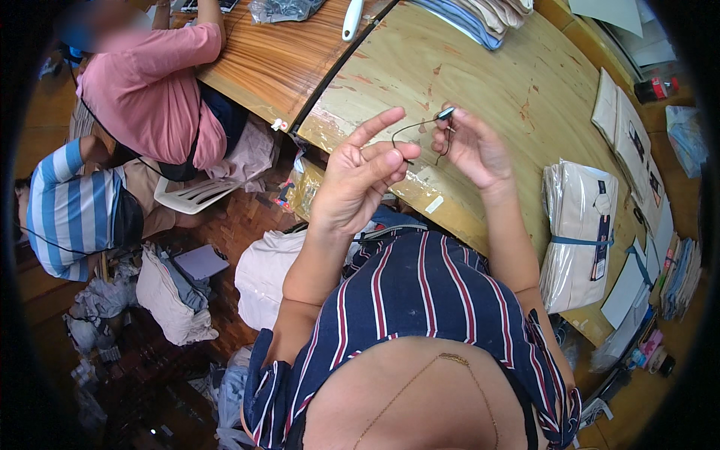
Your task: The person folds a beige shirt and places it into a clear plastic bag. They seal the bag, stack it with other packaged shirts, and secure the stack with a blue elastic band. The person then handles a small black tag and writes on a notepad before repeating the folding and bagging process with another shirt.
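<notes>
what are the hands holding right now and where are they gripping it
A thin black cord: the left hand pinches one end, the right hand its small tag end.

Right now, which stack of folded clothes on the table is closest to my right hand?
The beige bagged stack tied with a blue band, just right of your right hand; the other folded stack lies at the table's far edge.

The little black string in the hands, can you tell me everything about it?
The black string is a thin dark cord, bent into a loose loop in the air above the wooden table. The left hand pinches one end between thumb and finger; the right hand holds the other end, where a small dark tag-like piece sits at the fingertips. It hangs slack, touching nothing else.
</notes>
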The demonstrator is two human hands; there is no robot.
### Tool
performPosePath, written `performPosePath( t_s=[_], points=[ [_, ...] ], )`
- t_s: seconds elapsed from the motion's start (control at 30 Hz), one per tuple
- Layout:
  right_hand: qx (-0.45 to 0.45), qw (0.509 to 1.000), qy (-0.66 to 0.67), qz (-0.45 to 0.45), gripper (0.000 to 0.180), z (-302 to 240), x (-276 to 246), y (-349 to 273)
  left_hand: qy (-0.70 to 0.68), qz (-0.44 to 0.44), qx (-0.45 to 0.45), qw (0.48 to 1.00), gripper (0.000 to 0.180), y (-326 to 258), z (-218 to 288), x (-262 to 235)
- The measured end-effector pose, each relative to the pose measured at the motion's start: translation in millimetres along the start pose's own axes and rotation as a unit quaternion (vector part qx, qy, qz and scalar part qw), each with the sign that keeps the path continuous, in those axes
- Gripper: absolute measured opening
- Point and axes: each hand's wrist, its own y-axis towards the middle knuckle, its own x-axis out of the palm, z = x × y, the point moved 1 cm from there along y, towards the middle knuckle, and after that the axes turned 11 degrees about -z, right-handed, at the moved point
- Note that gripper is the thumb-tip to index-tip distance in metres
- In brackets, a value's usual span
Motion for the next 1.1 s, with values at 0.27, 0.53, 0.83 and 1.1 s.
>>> performPosePath(
  t_s=[0.27, 0.53, 0.83, 1.1],
  points=[
    [-0.170, 0.749, -0.615, 0.178, 0.020, 6.5, 41.5, -7.1, 0.065, 0.069, 0.030, 0.995, 0.049, 5.2, -4.5, 3.2],
    [-0.283, 0.674, -0.677, 0.088, 0.017, -3.5, 84.8, -23.1, 0.169, 0.120, 0.089, 0.974, 0.052, 6.8, -8.2, 14.4],
    [-0.316, 0.642, -0.692, 0.095, 0.018, 0.9, 91.2, -22.3, 0.202, 0.140, 0.121, 0.962, 0.050, 8.8, -8.9, 25.4],
    [-0.332, 0.655, -0.670, 0.105, 0.017, 4.8, 90.8, -18.7, 0.242, 0.139, 0.203, 0.939, 0.045, 10.1, -17.2, 27.6]
  ],
)
